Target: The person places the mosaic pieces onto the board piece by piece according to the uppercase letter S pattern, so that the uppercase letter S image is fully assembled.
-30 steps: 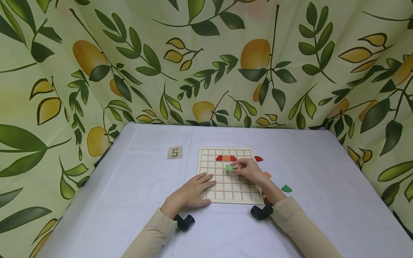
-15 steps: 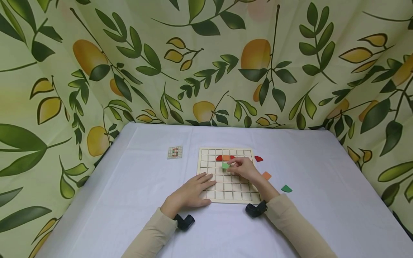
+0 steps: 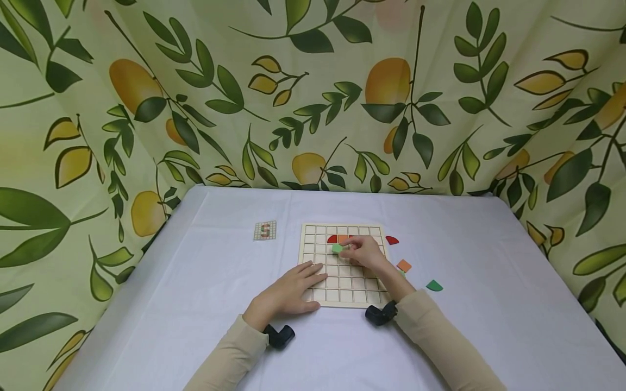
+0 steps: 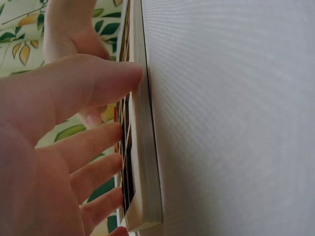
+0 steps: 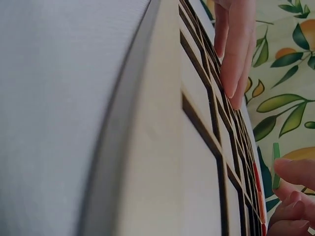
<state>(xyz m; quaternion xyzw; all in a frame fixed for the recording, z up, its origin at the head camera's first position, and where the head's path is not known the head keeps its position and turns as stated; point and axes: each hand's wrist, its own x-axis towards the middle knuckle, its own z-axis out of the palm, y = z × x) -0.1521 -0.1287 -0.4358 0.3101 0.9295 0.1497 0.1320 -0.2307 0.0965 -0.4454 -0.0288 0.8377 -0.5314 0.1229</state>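
Observation:
My left hand (image 3: 289,290) lies with fingers spread over the left edge of a wooden grid board (image 3: 345,283). The left wrist view shows its thumb (image 4: 115,76) against the board's side. Above the upper part of the grid, my right hand (image 3: 364,252) pinches a light green tile (image 3: 337,248) between thumb and fingertips. Seen edge-on in the right wrist view, the green tile (image 5: 276,165) is held up off the board. In a row near the top sit a red quarter-round tile (image 3: 332,239) and an orange square tile (image 3: 342,238); my right hand mostly hides what lies to their right.
Left of the board lies a small card (image 3: 265,231) with a coloured pattern on a grid. Loose tiles lie to the right: a red quarter-round (image 3: 392,240), an orange square (image 3: 404,265), and a dark green quarter-round (image 3: 434,285). A patterned curtain (image 3: 313,108) hangs behind the white-covered table.
My right hand has moved left and slightly away from me over the board, carrying the light green tile. The orange tile at the right has come into fuller view. My left hand stays put.

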